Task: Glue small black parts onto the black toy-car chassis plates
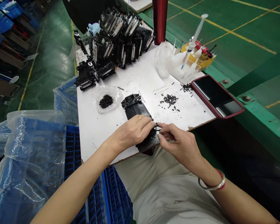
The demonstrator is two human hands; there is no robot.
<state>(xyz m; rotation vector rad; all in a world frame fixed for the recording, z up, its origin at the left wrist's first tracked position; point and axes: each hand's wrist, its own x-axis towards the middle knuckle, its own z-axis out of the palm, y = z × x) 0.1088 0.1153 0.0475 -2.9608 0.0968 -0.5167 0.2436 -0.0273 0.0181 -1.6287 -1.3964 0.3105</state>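
A long black plastic part (136,109) lies on the white tabletop with its near end at the front edge. My left hand (138,129) rests across the part, its fingers curled over and gripping its right side. At that same side, my right hand (175,141) pinches something small and dark against the part's edge; its kind is too small to make out. To the right lies a loose heap of small black pieces (170,100). A clear plastic bag (96,102) holding more small black pieces (105,101) sits to the left.
Similar black parts (121,37) are stacked at the back left. A red cylinder (159,21) stands behind. A syringe (193,37), a yellow box (204,62) and a phone (218,96) are on the right. Blue crates (32,149), partly covered in clear plastic, stand left of the table.
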